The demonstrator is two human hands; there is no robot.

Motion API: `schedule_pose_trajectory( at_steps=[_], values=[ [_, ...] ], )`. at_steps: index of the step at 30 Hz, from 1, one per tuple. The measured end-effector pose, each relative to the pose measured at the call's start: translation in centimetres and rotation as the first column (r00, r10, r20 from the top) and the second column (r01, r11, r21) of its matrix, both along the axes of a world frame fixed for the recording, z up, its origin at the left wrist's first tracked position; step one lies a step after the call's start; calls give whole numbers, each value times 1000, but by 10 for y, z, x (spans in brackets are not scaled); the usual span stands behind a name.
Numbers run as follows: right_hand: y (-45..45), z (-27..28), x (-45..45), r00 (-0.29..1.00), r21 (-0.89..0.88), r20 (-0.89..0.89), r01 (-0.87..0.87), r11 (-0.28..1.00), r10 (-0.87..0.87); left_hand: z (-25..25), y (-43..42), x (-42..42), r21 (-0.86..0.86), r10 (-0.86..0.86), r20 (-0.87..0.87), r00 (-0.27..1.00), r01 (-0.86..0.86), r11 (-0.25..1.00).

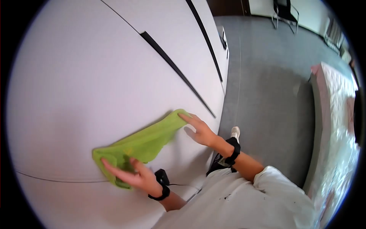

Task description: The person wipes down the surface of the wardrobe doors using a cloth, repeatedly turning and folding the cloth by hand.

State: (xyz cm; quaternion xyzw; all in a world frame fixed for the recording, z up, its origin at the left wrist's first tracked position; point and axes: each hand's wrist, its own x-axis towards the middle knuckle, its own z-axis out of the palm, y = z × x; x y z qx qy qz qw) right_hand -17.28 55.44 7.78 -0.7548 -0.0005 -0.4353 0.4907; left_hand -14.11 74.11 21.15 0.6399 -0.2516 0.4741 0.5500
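A green cloth [148,139] lies spread against the white cabinet front [91,87], its lower edge hanging loose. My left hand [139,179] rests at the cloth's lower left part, index finger stretched out and thumb apart from it. At the cloth's upper right corner, the fingertips of my right hand [202,131] touch the fabric, with the thumb held away. Both hands have their fingers extended rather than closed round the cloth. Each wrist wears a black band.
Long black handle strips [177,74] run along the cabinet doors. To the right, a bed or mattress [328,126] under clear plastic stands on the grey floor [270,87]. A black chair [286,13] is at the far wall. My shoe [235,133] shows beside the cabinet.
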Motion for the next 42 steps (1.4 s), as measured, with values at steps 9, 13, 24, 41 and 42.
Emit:
schedule_pose_trajectory(
  at_steps=[9,13,24,41,42],
  values=[
    [18,130,-104,962,19,138,236,972,-237,116,17,-81,267,-208,88,974,179,947],
    [29,149,-167,968,154,-73,247,957,-238,141,38,-144,187,-226,135,965,199,962],
    [-147,39,-209,949,627,314,-182,758,-32,-17,-137,-242,-66,-512,133,849,523,850],
    [-118,11,-184,783,-209,319,-490,846,533,-212,-162,-269,-276,276,-99,956,-293,915],
    [-98,11,-191,768,-209,300,-527,824,566,-235,-138,-280,-279,312,-119,943,-333,901]
  ],
)
